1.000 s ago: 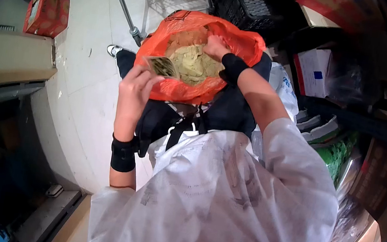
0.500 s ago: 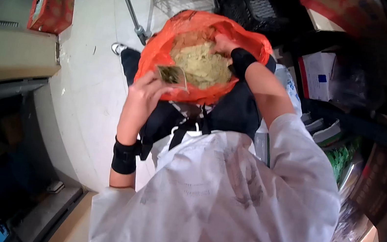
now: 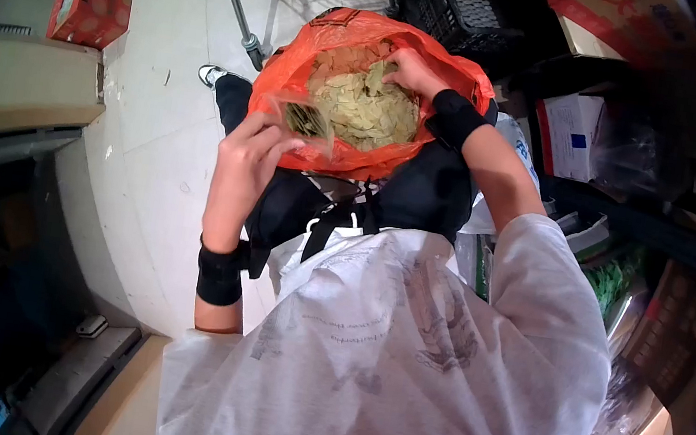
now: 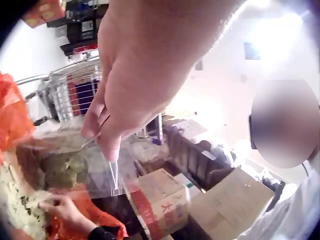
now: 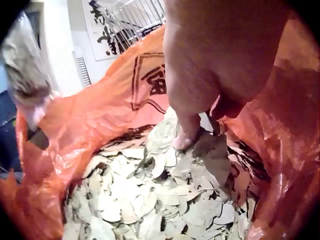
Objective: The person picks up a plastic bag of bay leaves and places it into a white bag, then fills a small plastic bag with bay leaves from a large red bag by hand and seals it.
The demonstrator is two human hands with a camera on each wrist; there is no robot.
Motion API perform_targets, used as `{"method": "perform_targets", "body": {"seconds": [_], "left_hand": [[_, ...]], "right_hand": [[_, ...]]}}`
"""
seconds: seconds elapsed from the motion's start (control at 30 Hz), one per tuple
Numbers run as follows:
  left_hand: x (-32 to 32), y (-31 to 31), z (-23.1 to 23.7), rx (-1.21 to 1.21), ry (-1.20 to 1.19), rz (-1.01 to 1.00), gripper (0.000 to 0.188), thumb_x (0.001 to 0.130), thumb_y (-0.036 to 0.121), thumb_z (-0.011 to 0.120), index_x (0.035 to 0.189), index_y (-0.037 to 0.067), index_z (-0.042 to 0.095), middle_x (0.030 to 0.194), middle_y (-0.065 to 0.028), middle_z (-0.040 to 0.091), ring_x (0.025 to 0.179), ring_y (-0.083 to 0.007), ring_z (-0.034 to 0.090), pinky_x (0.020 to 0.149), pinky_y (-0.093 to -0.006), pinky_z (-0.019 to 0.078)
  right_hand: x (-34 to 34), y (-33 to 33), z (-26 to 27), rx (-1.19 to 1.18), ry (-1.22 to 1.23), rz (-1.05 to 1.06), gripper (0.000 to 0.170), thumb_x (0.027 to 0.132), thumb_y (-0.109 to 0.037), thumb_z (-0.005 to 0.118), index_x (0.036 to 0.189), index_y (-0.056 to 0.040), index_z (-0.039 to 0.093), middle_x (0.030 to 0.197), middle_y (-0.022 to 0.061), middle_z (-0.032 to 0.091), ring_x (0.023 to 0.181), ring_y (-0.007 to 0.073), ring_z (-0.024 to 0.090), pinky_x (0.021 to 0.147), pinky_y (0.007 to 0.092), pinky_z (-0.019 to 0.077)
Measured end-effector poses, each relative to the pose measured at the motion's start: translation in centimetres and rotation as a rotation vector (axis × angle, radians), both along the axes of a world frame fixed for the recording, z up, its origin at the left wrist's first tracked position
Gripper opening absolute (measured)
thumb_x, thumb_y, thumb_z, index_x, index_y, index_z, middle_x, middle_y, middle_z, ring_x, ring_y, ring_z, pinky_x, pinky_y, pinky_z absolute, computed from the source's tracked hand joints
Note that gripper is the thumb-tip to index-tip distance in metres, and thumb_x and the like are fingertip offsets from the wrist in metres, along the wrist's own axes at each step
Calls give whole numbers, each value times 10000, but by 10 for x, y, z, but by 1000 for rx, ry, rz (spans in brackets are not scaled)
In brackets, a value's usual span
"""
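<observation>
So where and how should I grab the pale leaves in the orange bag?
Probably from above, into the open orange bag: pinch pale leaves at the heap's surface, as the right hand does. They lie thin and loosely layered, with bag walls all around.

**Only One Character Is Clear to Me**

Through my cameras I can read 大 on the carton (image 4: 160, 192). The orange bag (image 5: 107, 110) bears a framed character, partly hidden; the shirt's (image 3: 384, 338) small print I cannot read surely.
</observation>
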State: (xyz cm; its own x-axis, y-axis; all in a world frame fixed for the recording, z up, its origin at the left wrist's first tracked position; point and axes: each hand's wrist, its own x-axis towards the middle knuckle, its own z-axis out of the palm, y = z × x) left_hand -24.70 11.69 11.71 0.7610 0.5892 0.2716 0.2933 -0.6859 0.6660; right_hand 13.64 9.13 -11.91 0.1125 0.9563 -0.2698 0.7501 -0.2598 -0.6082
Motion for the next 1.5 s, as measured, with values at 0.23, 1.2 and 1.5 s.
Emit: {"method": "perform_targets", "body": {"seconds": [0.23, 1.2, 1.5], "left_hand": [[10, -5, -14, -15, -19, -38, 108, 875, 29, 797, 909, -46, 728, 889, -155, 628, 773, -352, 643, 706, -429, 514], [27, 9, -64, -94, 48, 1, 193, 875, 142, 855, 930, -21, 768, 848, -137, 656, 713, -317, 629, 666, -405, 498], [39, 14, -67, -83, 31, -22, 195, 885, 141, 844, 930, -29, 759, 859, -156, 662, 747, -342, 656, 694, -429, 522]], "right_hand": [[-14, -23, 5, 88, 304, -242, 314, 834, -205, 931, 1034, 1, 804, 814, 70, 765, 734, 140, 689, 702, 357, 563], [-44, -59, 28, 208, 176, -376, 279, 900, -250, 868, 922, 12, 777, 721, 72, 706, 644, 176, 677, 638, 389, 526], [-141, -75, 163, 519, 858, -759, 230, 957, -191, 838, 983, 26, 765, 777, -43, 668, 678, 6, 514, 586, 234, 398]]}}
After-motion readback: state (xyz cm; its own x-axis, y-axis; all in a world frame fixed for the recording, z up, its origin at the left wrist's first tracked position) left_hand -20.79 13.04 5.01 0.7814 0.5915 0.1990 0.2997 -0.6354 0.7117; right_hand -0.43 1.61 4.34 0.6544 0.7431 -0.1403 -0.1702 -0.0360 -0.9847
